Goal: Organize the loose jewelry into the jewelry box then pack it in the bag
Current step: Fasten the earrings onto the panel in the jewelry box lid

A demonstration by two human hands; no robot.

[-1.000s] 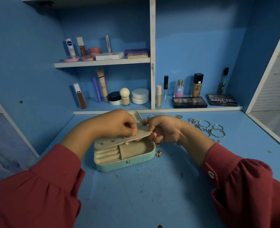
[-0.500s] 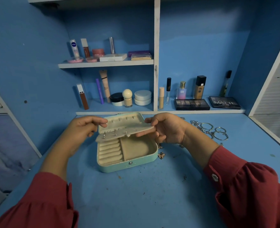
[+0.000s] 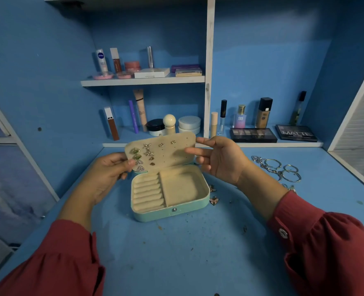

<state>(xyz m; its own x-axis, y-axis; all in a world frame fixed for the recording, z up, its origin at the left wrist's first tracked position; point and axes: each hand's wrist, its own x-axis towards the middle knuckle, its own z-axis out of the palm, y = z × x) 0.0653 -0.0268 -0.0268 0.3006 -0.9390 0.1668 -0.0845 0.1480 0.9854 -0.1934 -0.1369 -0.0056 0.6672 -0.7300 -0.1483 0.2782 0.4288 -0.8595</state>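
Note:
A teal jewelry box (image 3: 170, 213) lies open on the blue desk, showing cream ring rolls on the left and a bare compartment on the right. Its cream earring panel (image 3: 174, 153) stands raised, with several earrings pinned to its left half. My left hand (image 3: 109, 174) pinches the panel's left edge, thumb on the front. My right hand (image 3: 221, 161) pinches the right edge between thumb and index finger. Two small butterfly earrings (image 3: 214, 200) lie by the box's right side. Silver bangles and chains (image 3: 283, 170) lie on the desk to the right. No bag is in view.
Cosmetics fill the shelves behind: tubes, jars (image 3: 189, 124), bottles and two eyeshadow palettes (image 3: 253, 135). A white divider post (image 3: 208, 82) rises behind the box. Small dark specks dot the desk (image 3: 176, 257) in front of the box.
The earring panel has swung up from lying over the box to standing upright, so its earrings now face me. My left hand moved from on top of the panel to its left edge.

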